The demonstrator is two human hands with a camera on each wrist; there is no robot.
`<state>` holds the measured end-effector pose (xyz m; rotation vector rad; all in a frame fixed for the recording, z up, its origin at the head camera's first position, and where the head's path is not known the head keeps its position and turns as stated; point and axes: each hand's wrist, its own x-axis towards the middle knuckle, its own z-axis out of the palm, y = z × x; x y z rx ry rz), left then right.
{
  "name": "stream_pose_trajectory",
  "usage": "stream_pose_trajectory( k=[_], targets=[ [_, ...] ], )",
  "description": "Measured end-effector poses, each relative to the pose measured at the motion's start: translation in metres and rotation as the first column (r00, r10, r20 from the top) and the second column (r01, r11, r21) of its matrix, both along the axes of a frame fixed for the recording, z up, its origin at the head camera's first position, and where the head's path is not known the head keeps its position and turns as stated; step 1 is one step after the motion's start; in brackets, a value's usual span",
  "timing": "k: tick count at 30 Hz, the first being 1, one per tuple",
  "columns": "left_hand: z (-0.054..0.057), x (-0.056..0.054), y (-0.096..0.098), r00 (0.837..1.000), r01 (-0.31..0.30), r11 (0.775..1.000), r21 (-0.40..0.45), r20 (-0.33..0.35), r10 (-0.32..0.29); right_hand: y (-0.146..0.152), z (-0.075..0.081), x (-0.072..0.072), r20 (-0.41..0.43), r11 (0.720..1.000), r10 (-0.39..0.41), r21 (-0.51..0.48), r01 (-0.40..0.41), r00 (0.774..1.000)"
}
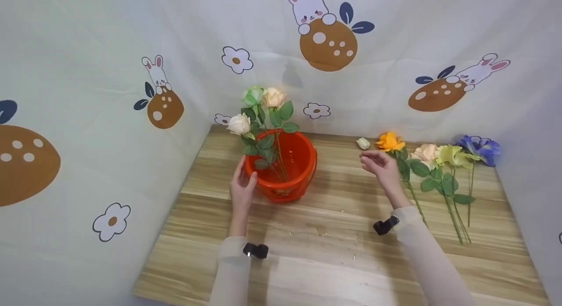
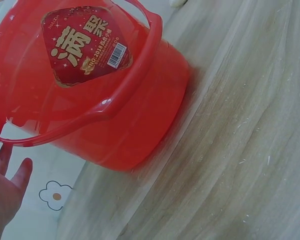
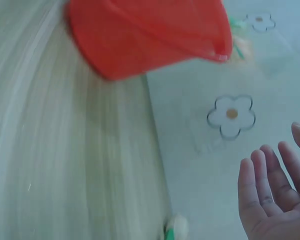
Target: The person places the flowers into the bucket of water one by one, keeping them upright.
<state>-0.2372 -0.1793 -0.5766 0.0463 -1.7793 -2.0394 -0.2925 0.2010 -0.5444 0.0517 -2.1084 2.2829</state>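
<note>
An orange-red bucket [image 1: 303, 178] stands upright on the wooden table, its handle hanging down. Inside lean three artificial roses: a green one [image 1: 253, 96], a peach one [image 1: 274, 97] and a cream one [image 1: 239, 124]. At the bucket's left side my left hand [image 1: 242, 192] touches the wall near the rim, thumb apart from the extended fingers. In the left wrist view, fingertips [image 2: 4, 156] meet the bucket by the handle's end. My right hand [image 1: 381, 169] hovers with nothing in it, near a small white rosebud [image 1: 363, 143]; the right wrist view shows its fingers [image 3: 270, 180] extended.
On the table's right lie an orange flower [image 1: 390, 142], a pale peach rose [image 1: 426, 155], a yellow-green flower [image 1: 454, 156] and a blue-purple flower [image 1: 479, 149], stems toward me. Small clear scraps [image 1: 321, 231] lie in front. A printed cloth [image 1: 189, 34] hangs close behind and beside the table.
</note>
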Motion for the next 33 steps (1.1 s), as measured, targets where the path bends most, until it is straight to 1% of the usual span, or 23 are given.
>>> stream_pose_trajectory(
  k=[2,4,7,10,12,14,15,16,17,18,20,21,22,23,24,25,26,29,31,33],
  targets=[
    [0.0,0.0,0.0,1.0,-0.004,1.0,0.002,0.009,0.004,0.014,-0.006,0.001,0.042,1.0,-0.014,0.01,0.014,0.999],
    [0.0,0.0,0.0,1.0,-0.008,1.0,-0.005,0.019,0.008,0.027,-0.013,0.002,0.082,0.999,-0.033,0.041,0.029,0.996],
    [-0.001,0.001,0.0,0.999,-0.011,1.0,-0.017,0.03,0.012,0.046,-0.022,0.004,0.137,0.995,-0.057,0.095,0.044,0.989],
    [-0.002,0.001,0.0,0.999,-0.015,1.0,-0.012,0.032,0.015,0.062,-0.034,0.005,0.17,0.985,-0.086,0.163,0.058,0.982],
    [-0.002,0.002,0.0,1.0,-0.012,1.0,-0.004,0.024,0.012,0.071,-0.042,0.006,0.187,0.976,-0.095,0.211,0.055,0.978],
    [-0.001,0.002,0.0,1.0,-0.012,1.0,-0.002,0.018,0.012,0.077,-0.05,0.007,0.192,0.953,-0.097,0.301,0.036,0.977],
    [-0.001,0.002,0.0,1.0,-0.009,1.0,-0.005,0.014,0.009,0.08,-0.054,0.008,0.191,0.934,-0.097,0.357,0.023,0.977],
    [0.0,0.002,0.0,1.0,-0.007,1.0,-0.008,0.01,0.007,0.081,-0.058,0.009,0.188,0.904,-0.106,0.427,0.016,0.976],
    [0.0,0.001,0.0,1.0,-0.005,1.0,-0.011,0.006,0.005,0.082,-0.061,0.009,0.182,0.864,-0.113,0.504,0.006,0.977],
    [0.0,0.001,-0.001,1.0,-0.005,1.0,-0.013,0.003,0.005,0.082,-0.064,0.009,0.177,0.819,-0.117,0.574,-0.006,0.977],
    [0.0,0.001,-0.001,1.0,-0.004,1.0,-0.01,-0.004,0.004,0.081,-0.068,0.008,0.16,0.708,-0.123,0.706,-0.026,0.979],
    [0.0,0.0,-0.001,1.0,-0.002,1.0,-0.006,-0.008,0.002,0.08,-0.068,0.007,0.153,0.664,-0.132,0.747,-0.027,0.979],
    [0.0,0.0,-0.001,1.0,-0.001,1.0,-0.003,-0.009,0.001,0.078,-0.069,0.006,0.148,0.628,-0.139,0.778,-0.028,0.979],
    [-0.001,0.0,-0.001,1.0,0.0,1.0,-0.001,-0.009,0.0,0.076,-0.068,0.005,0.144,0.6,-0.139,0.799,-0.032,0.98],
    [-0.001,0.0,-0.001,1.0,0.002,1.0,0.0,-0.008,-0.002,0.075,-0.068,0.004,0.142,0.584,-0.143,0.811,-0.033,0.98],
    [-0.001,0.0,-0.001,1.0,0.004,1.0,0.002,-0.008,-0.004,0.074,-0.067,0.003,0.14,0.574,-0.148,0.818,-0.031,0.979],
    [-0.002,0.0,0.0,1.0,0.005,1.0,0.004,-0.009,-0.005,0.073,-0.067,0.002,0.146,0.574,-0.153,0.818,-0.032,0.977],
    [-0.001,0.0,0.0,1.0,-0.001,1.0,0.012,-0.009,0.001,0.071,-0.066,0.002,0.173,0.61,-0.161,0.791,-0.04,0.972],
    [0.0,0.001,0.0,1.0,-0.005,1.0,0.017,-0.007,0.005,0.071,-0.066,0.003,0.2,0.657,-0.164,0.753,-0.044,0.966],
    [0.001,0.0,0.001,1.0,-0.007,1.0,0.021,-0.005,0.007,0.07,-0.066,0.004,0.234,0.732,-0.155,0.679,-0.047,0.96]
  ],
)
